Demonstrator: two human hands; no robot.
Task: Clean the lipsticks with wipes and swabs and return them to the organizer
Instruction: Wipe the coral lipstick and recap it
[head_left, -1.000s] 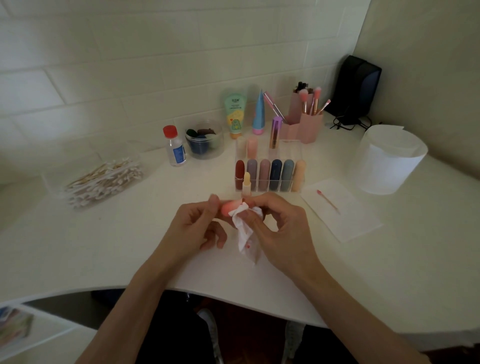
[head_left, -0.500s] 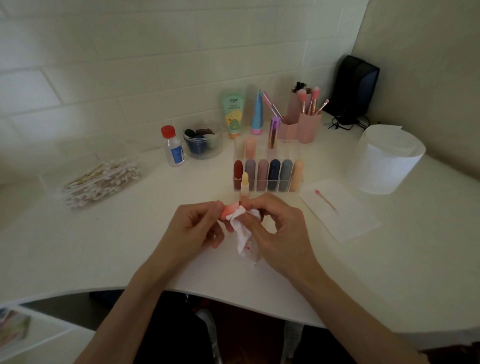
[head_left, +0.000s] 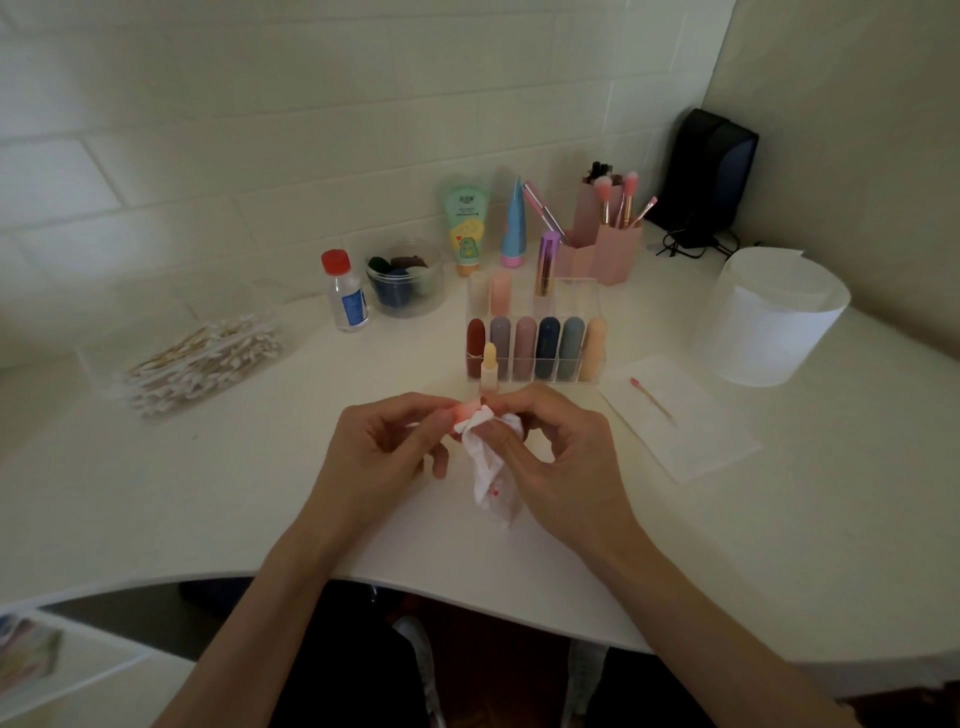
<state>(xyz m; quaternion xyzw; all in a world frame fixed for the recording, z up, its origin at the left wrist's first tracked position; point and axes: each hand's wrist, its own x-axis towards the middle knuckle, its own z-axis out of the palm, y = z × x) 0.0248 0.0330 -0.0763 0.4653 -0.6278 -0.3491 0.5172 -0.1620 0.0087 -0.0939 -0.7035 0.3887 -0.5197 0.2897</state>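
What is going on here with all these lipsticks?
A person is cleaning a small coral-pink lipstick. The left hand pinches it, and the right hand holds a crumpled white wipe, stained red, against it. Behind the hands, a clear acrylic organizer holds six capped lipsticks in its front row. A used pink-tipped swab lies on a white sheet.

Our left forearm (head_left: 270, 587) and right forearm (head_left: 691, 597), both bare, rise from the lower edge and converge, the hands nearly meeting. Our left hand (head_left: 384, 447) pinches a small salmon-pink lipstick tube (head_left: 464, 413) between thumb and forefinger, its other fingers curled beneath the palm. Our right hand (head_left: 561, 457), back toward us and knuckles raised, pinches a crumpled white wipe with red smudges (head_left: 485, 467) against that tube.
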